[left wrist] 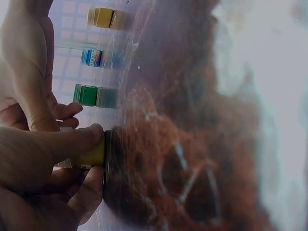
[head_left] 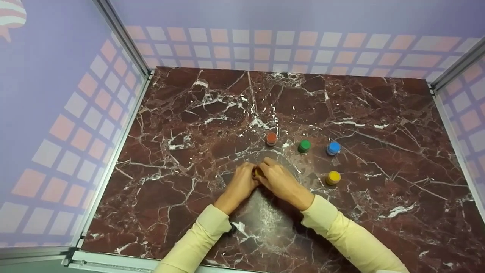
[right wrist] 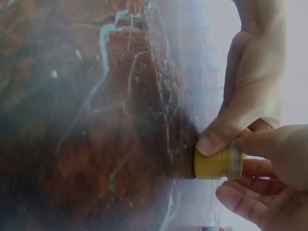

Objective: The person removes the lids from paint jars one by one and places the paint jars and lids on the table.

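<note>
Dark red marble with white veins forms the counter [head_left: 189, 125], which is fenced on three sides by pale lilac walls patterned with pink and white squares and framed by metal rails at the corners.

Near the middle of the counter, somewhat toward its near edge, both hands meet around one small yellow jar [head_left: 258, 174]. It stands on the marble and is almost wholly hidden between the hands in the head view. The left hand [head_left: 239, 184] comes in from the near-left, the right hand [head_left: 281, 181] from the near-right; both arms wear pale yellow sleeves.

The left wrist view shows the left fingers [left wrist: 72, 140] curled around the jar [left wrist: 91, 155], the thumb lying across one side and the other fingers curled under the opposite side. The right wrist view shows the jar [right wrist: 211, 163] with its base on the marble, the right fingers [right wrist: 269, 147] pinching its upper part, where a paler band runs around it, while a left fingertip presses on the side of the jar just beside them.

Four more small jars stand apart from the hands, toward the right half of the counter. A red jar [head_left: 271, 138] is just beyond the hands; a green jar [head_left: 304, 146] and a blue jar [head_left: 333, 148] continue that row to the right. A second yellow jar [head_left: 333, 178] stands nearer the near edge, below the blue one and to the right of the right hand.
</note>
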The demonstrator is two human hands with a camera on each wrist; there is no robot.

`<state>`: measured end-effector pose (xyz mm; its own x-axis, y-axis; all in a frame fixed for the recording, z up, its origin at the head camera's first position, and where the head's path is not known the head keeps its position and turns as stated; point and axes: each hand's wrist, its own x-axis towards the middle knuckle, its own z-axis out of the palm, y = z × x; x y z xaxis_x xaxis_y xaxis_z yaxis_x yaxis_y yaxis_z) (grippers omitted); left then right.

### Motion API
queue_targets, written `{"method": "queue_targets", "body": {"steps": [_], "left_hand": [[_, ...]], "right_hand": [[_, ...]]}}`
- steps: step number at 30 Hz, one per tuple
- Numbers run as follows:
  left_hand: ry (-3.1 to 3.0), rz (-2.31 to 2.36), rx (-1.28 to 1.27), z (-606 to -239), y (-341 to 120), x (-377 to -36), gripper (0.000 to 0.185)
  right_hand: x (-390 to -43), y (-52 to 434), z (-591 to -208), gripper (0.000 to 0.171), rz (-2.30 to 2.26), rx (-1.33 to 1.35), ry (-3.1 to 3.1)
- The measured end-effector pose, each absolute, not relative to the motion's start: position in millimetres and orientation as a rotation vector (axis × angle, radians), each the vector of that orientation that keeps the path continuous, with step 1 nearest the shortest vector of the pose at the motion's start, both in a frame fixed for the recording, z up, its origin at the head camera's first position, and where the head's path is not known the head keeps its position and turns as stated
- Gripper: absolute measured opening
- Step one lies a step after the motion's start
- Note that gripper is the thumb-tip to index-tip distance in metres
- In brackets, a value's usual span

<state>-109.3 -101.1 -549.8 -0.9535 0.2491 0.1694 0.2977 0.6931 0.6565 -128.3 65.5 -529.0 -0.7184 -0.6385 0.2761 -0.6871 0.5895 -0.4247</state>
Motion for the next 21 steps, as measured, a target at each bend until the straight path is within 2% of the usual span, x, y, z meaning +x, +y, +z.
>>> {"method": "queue_targets", "body": {"steps": [14, 21], "left_hand": [[-2.826, -1.151, -0.475, -549, -101, -110, 0.032], [-2.854, -1.180, -0.435, -552, -104, -110, 0.034]], "right_hand": [[-131, 78, -530, 0.029, 0.802, 1.400, -2.559], [-131, 78, -535, 0.034, 0.763, 1.431, -2.533]]}}
